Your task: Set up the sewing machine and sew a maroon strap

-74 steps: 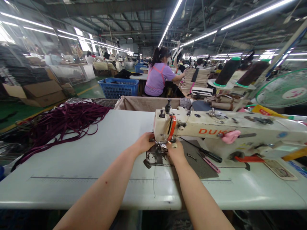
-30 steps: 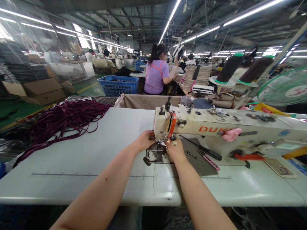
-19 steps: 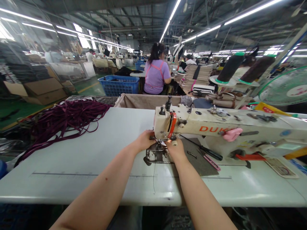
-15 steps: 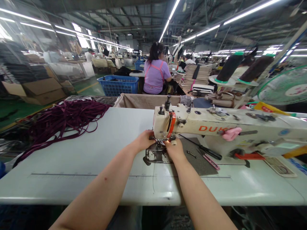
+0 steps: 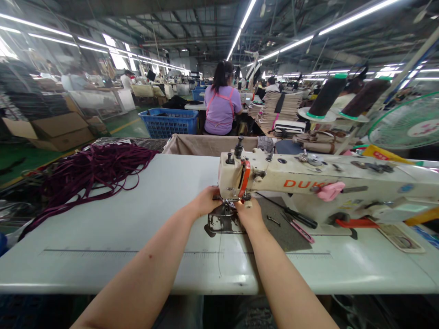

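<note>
A cream sewing machine (image 5: 308, 180) lettered in orange stands on a white table (image 5: 113, 228). My left hand (image 5: 205, 201) is curled at the left side of the needle area, fingers tucked under the machine head. My right hand (image 5: 249, 214) is pinched just in front of the needle, above the worn metal plate (image 5: 219, 224). What the fingers of either hand hold is too small to make out. A heap of dark purple straps (image 5: 85, 171) lies at the table's far left.
A screwdriver (image 5: 295, 217) and pink-handled snips (image 5: 300, 232) lie on a dark mat right of the needle. Thread cones (image 5: 327, 96) and a green fan (image 5: 406, 125) stand at the back right. A person in purple (image 5: 221, 109) sits ahead beside a blue basket (image 5: 169, 123).
Both hands have stayed at the needle with only slight finger shifts. The person in purple has drawn the arm in from the stacked work.
</note>
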Demonstrator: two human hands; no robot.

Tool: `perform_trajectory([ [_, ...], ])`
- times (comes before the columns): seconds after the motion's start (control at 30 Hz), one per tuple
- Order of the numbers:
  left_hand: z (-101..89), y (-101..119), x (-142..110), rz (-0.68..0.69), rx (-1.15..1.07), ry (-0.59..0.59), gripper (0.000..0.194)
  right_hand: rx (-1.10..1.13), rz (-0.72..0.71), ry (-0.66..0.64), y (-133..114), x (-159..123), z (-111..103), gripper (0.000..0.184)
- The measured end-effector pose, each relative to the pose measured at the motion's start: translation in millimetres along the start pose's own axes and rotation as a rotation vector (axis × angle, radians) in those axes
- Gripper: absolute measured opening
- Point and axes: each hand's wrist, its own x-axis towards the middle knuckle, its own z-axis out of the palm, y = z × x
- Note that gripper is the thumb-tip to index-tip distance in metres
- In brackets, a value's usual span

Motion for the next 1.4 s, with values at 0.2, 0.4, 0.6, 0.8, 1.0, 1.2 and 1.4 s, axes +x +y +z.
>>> perform_trajectory([
  [0.2,0.8,-4,2,-0.02,0.01,0.008,0.046,0.043,-0.024,0.021,-2,-1,-1,0.02],
  [0.4,2.6,-7,0,-0.024,0.015,0.024,0.043,-0.06,-0.052,0.122,-7,-5,-18,0.01],
  [0.6,0.7,-9,-2,-0.06,0.065,0.07,0.036,-0.308,-0.206,0.099,-14,-31,-73,0.021],
  [0.8,2.0,-5,-2,-0.057,0.09,0.05,0.036,-0.945,-0.357,0.15,26,-48,-149,0.022],
  [1.0,-1.6,-4,-4,-0.138,0.146,0.123,0.03,-1.136,-0.426,0.072,67,-52,-179,0.021],
  [1.2,-11.8,9,-12,-0.18,0.167,0.109,0.029,-1.261,-0.416,0.019,57,-53,-174,0.014],
  [1.4,-12.4,12,-11,-0.304,0.135,0.182,0.03,-1.163,-0.381,0.033,62,-49,-176,0.015],
])
